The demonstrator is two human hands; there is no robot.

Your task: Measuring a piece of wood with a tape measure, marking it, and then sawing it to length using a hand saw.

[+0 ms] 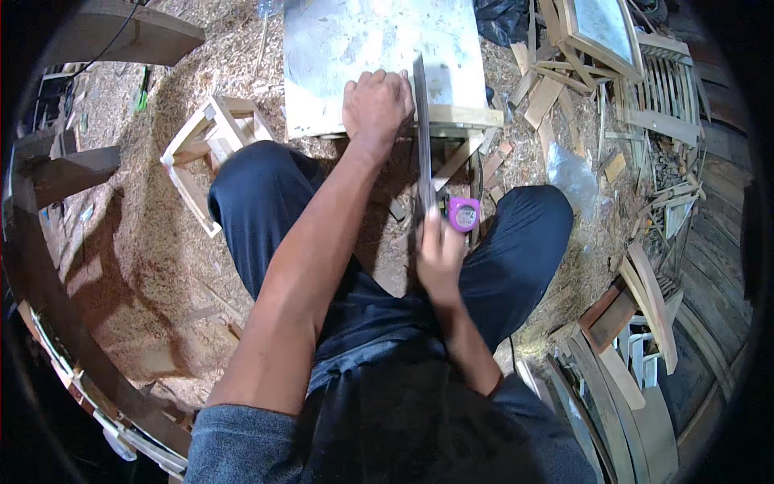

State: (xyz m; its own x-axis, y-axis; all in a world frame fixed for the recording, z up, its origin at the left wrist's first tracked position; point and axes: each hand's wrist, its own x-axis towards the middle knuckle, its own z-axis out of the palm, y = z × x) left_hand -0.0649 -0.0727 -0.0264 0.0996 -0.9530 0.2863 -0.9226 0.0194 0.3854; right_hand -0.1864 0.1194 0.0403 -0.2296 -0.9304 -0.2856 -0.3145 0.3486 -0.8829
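Note:
My left hand [377, 109] is closed and rests on the near edge of a pale, paint-stained work board [347, 48]. Its fingers curl away from me, and what lies under them is hidden. A pale wooden strip [463, 115] runs along that edge, to the right of the hand. Fingers wrapped, my right hand [441, 254] grips the near end of a handsaw, slightly blurred. The long dark saw blade [425, 137], seen almost edge-on, points away from me and crosses the board's edge just right of my left hand. A purple tape measure [463, 214] sits beside my right hand.
A small wooden frame [218, 133] stands at the left amid wood shavings [161, 282]. Curved timber [64, 331] arcs along the left side. Offcuts [544, 101] and a framed panel [601, 32] lie at the far right. Curved boards [621, 395] are piled at the near right.

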